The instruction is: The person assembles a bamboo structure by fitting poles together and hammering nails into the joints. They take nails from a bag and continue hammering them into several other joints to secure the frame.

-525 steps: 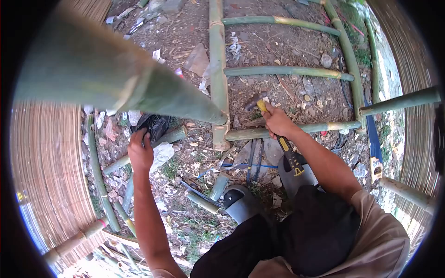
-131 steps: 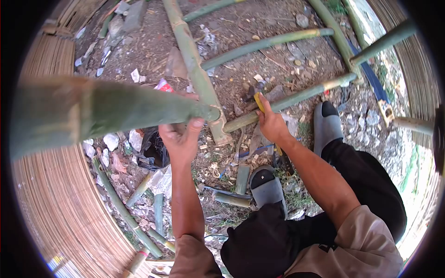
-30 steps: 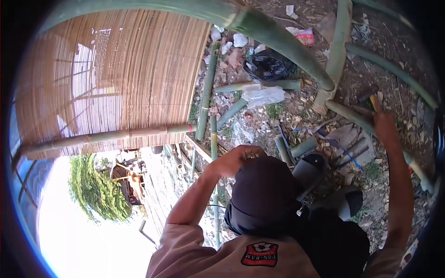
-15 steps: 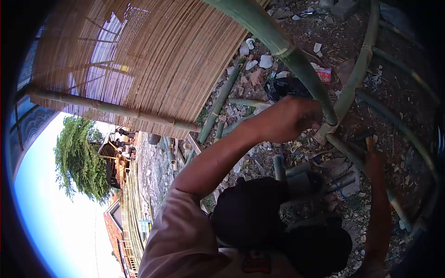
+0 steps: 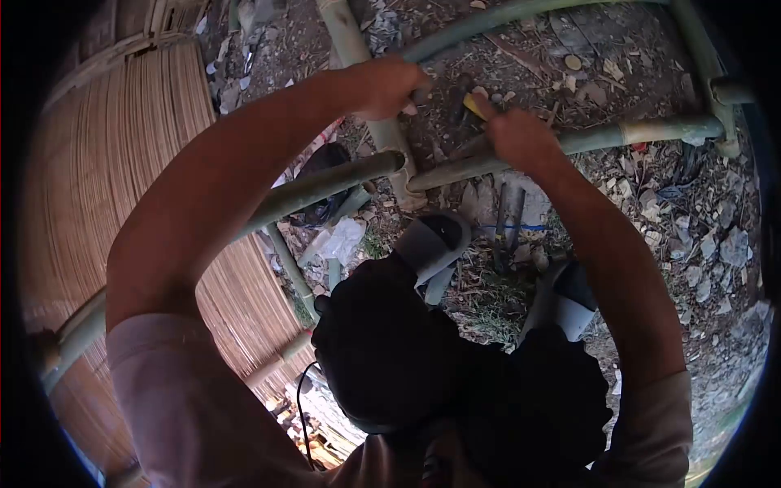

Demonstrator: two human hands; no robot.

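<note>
My left hand is closed beside a thick bamboo pole; what its fingers hold is too small to make out. In my right hand is a hammer with a yellow part on its handle, its dark head pointing toward my left hand. Below the right hand a green bamboo pole runs sideways and meets the thick pole near its lower end. Another bamboo pole passes under my left arm and reaches the same joint from the left.
A slatted bamboo screen stands on the left. A curved bamboo pole crosses the top. My shoes are on ground strewn with stones and scraps. A dark plastic bag lies behind the left pole.
The view has turned and tipped downward, so the sky and tree are out of sight. Both hands now appear higher in the picture and closer together, the hammer still in the right.
</note>
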